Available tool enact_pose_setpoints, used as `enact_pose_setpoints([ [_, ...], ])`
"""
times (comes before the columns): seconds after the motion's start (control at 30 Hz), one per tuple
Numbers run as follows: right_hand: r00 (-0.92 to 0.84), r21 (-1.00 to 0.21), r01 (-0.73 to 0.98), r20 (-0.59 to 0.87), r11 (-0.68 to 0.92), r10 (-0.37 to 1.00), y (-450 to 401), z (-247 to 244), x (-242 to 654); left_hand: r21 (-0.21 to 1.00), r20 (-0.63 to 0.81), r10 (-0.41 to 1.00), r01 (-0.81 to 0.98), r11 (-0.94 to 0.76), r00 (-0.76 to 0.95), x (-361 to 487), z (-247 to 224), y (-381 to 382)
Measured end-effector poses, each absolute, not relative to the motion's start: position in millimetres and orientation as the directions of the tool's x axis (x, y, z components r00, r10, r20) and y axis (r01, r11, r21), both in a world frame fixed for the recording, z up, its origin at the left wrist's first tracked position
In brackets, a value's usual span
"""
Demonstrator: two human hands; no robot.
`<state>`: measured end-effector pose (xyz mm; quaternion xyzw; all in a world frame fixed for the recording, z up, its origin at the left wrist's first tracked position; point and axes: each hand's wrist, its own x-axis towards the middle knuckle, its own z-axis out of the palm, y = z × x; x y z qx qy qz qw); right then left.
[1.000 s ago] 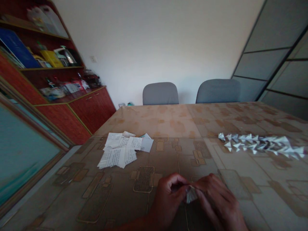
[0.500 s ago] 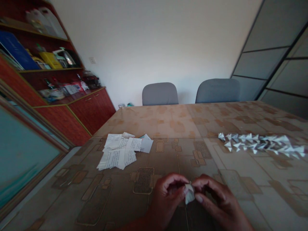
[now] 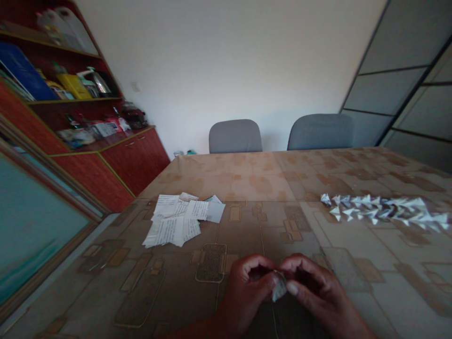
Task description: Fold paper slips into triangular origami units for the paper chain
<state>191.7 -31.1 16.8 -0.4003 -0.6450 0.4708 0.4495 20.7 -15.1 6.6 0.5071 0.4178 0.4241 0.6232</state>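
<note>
Low in the head view, a small folded piece of paper [image 3: 279, 289] is pinched between my two hands above the table. My left hand [image 3: 249, 287] grips its left side between thumb and fingers. On the other side, my right hand [image 3: 314, 289] holds it with the thumb on its right edge and the fingers curled behind. Part of the paper is hidden by the fingertips. Off to the left lies a loose pile of printed paper slips [image 3: 176, 220]. To the right, folded paper pieces [image 3: 381, 208] with pointed tips stand in rows.
A patterned cloth [image 3: 243, 172] covers the table. Two grey chairs [image 3: 235, 136] stand at its far edge. A reddish wooden cabinet [image 3: 137, 160] with bottles, a kettle and packets on its shelves is at left. Grey panelled doors [image 3: 384, 89] are at right.
My right fingers have shifted slightly left, closer to my left fingertips. The folded paper has turned a little and looks narrower at the top. The pile and rows stay put.
</note>
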Motion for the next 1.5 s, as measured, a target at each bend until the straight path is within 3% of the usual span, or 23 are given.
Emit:
enact_pose_setpoints([
  [0.17, -0.257, -0.99, 0.041, 0.12, 0.135, 0.959, -26.9, 19.5, 191.3, 0.978, -0.141, 0.948, -0.11, 0.178, 0.285, 20.7, 8.0, -13.6],
  [0.7, -0.181, -0.93, 0.282, 0.191, 0.237, 0.965, -29.5, 17.5, 193.3, 0.992, -0.096, 0.963, -0.059, 0.114, 0.25, 19.7, 13.1, -14.6],
  [1.5, -0.182, -0.881, 0.373, 0.237, 0.29, 0.954, -31.1, 14.3, 186.8, 0.993, -0.112, 0.961, -0.019, 0.12, 0.252, 21.0, 10.1, -18.4],
])
